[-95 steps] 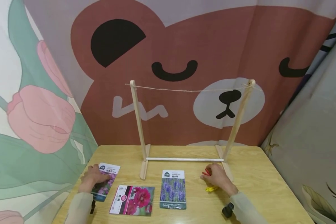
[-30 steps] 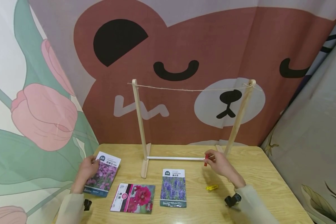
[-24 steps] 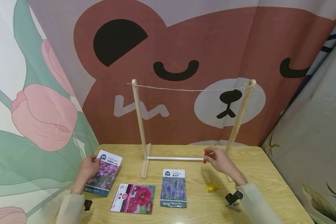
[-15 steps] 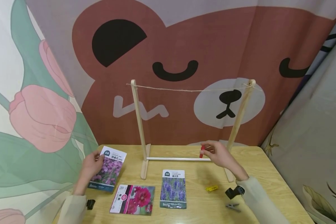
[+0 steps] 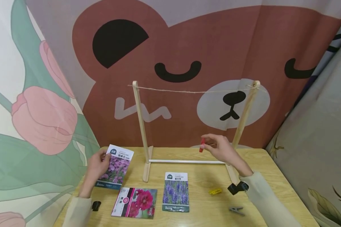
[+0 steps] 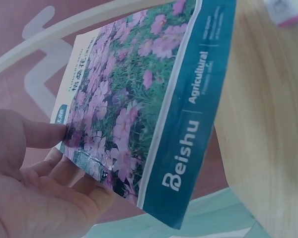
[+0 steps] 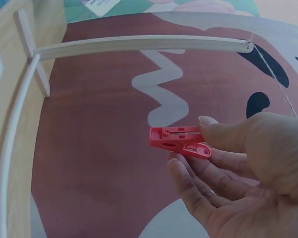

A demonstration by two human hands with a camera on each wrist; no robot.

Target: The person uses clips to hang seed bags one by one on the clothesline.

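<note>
My left hand [image 5: 98, 165] pinches the left edge of a seed packet [image 6: 134, 99] with pink flowers, thumb on its front. The packet is tilted and raised off the table at the left. My right hand [image 5: 223, 149] holds a red clothespin [image 7: 179, 141] between thumb and fingers, in the air above the white bar [image 5: 187, 161]. Behind both hands stands a wooden frame [image 5: 141, 119] with a string [image 5: 184, 91] tied between the tops of its posts. Nothing hangs on the string.
A seed packet with a magenta flower [image 5: 134, 202] and one with purple lavender [image 5: 175, 191] lie on the table [image 5: 199, 211]. To their right are a yellow clothespin [image 5: 215, 191] and a grey clothespin [image 5: 236, 210]. A printed curtain [image 5: 116, 132] hangs behind.
The left hand has lifted the pink-flower packet off the table and moved it right and up. My right hand has raised the red clothespin and shifted it slightly left.
</note>
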